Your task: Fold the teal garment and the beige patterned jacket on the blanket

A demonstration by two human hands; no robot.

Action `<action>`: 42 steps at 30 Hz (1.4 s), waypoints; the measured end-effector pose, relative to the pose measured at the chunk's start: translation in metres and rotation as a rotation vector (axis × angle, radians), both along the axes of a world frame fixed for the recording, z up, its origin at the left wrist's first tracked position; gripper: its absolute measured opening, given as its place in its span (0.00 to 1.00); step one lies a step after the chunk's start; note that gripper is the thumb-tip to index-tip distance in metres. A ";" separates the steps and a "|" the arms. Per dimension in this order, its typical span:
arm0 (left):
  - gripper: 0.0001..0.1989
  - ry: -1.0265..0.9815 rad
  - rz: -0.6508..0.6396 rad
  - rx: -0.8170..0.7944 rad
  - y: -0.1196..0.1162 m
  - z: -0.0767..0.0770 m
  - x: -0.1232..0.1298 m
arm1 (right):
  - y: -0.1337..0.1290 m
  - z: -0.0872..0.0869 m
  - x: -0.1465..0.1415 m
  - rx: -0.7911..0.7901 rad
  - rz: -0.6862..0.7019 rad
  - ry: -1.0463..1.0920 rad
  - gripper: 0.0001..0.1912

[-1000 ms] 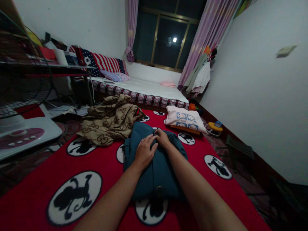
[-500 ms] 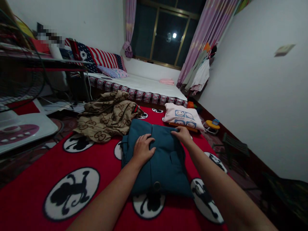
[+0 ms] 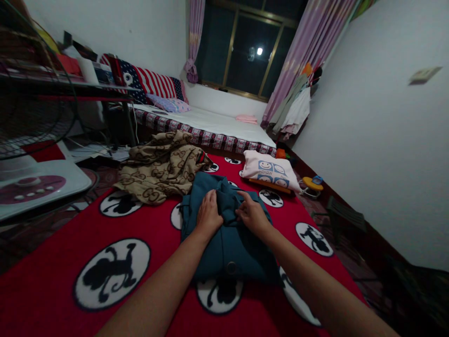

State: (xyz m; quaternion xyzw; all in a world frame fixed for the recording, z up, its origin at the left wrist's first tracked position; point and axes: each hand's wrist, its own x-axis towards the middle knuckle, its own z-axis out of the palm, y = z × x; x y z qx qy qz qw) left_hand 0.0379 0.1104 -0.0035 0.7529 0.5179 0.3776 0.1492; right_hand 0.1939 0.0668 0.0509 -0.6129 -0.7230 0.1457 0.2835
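A dark teal coat [image 3: 228, 255] lies folded on the red blanket [image 3: 168, 285], with a round button close to its near edge. My left hand [image 3: 209, 213] rests flat on its left half, fingers stretched forward and touching the cloth. My right hand [image 3: 253, 214] is closed on the coat's right side, and the cloth is bunched up between the two hands. The right fingertips are partly lost in the folds.
A crumpled brown patterned cloth [image 3: 157, 171] lies beyond the coat to the left. To the far right is a pinkish pillow [image 3: 270, 171]. A fan [image 3: 31, 187] stands at the left, and a folding stool [image 3: 345, 215] is on the floor at the right.
My right hand has moved left from the coat's far right corner, drawing the cloth inward into a bunch. The left hand stays on the coat. The view has shifted slightly.
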 end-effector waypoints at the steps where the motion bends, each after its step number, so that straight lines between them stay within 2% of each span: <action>1: 0.37 0.001 0.002 0.001 0.000 0.000 0.000 | 0.003 -0.001 0.000 -0.023 -0.018 -0.012 0.27; 5: 0.40 0.006 -0.002 -0.006 0.001 -0.001 0.000 | 0.003 -0.002 -0.008 -0.065 -0.154 -0.249 0.18; 8: 0.40 -0.001 -0.009 -0.014 0.001 -0.001 0.000 | 0.002 0.005 -0.011 -0.093 -0.249 -0.452 0.15; 11: 0.39 -0.017 -0.015 -0.014 0.000 0.001 -0.001 | 0.012 0.026 0.000 -0.217 -0.150 -0.498 0.06; 13: 0.37 -0.027 -0.026 -0.010 0.000 0.002 -0.001 | 0.026 0.047 0.018 -0.248 -0.176 -0.496 0.04; 15: 0.37 -0.029 -0.031 -0.008 0.000 0.002 -0.001 | 0.040 0.065 0.039 -0.110 -0.366 -0.499 0.03; 17: 0.37 -0.023 -0.027 -0.008 -0.001 0.003 0.000 | 0.048 0.072 0.055 0.113 -0.528 -0.484 0.15; 18: 0.37 -0.019 -0.025 -0.010 -0.001 0.003 0.000 | 0.048 0.070 0.059 0.200 -0.540 -0.472 0.21; 20: 0.36 -0.009 -0.023 -0.015 -0.001 0.003 0.000 | 0.043 0.056 0.057 0.283 -0.424 -0.459 0.27; 24: 0.35 0.013 -0.025 -0.022 -0.002 0.005 0.000 | 0.021 0.007 0.035 0.260 -0.107 -0.464 0.27; 26: 0.34 0.022 -0.024 -0.025 -0.002 0.005 0.000 | 0.015 -0.009 0.032 0.282 -0.088 -0.429 0.26; 27: 0.34 0.026 -0.025 -0.027 -0.002 0.005 0.000 | 0.015 -0.014 0.035 0.320 -0.133 -0.396 0.25; 29: 0.34 0.030 -0.025 -0.023 -0.002 0.005 0.000 | 0.019 -0.015 0.048 0.377 -0.325 -0.302 0.23; 30: 0.34 0.031 -0.025 -0.020 -0.002 0.005 0.000 | 0.023 -0.012 0.056 0.354 -0.443 -0.250 0.23; 32: 0.34 0.029 -0.024 -0.013 -0.001 0.004 0.000 | 0.032 -0.004 0.071 0.176 -0.615 -0.169 0.25; 33: 0.34 0.027 -0.022 -0.009 -0.001 0.004 0.000 | 0.037 0.000 0.076 0.061 -0.640 -0.147 0.27; 35: 0.34 0.023 -0.018 0.001 -0.001 0.003 0.000 | 0.045 0.006 0.081 -0.089 -0.614 -0.125 0.25; 36: 0.34 0.022 -0.017 0.005 -0.001 0.002 0.000 | 0.048 0.007 0.080 -0.097 -0.591 -0.112 0.22; 39: 0.34 0.024 -0.021 0.006 -0.001 0.003 0.000 | 0.051 0.006 0.075 0.021 -0.519 -0.010 0.14; 42: 0.34 0.018 -0.031 -0.004 -0.001 0.004 0.000 | 0.049 -0.003 0.074 0.210 -0.434 0.295 0.16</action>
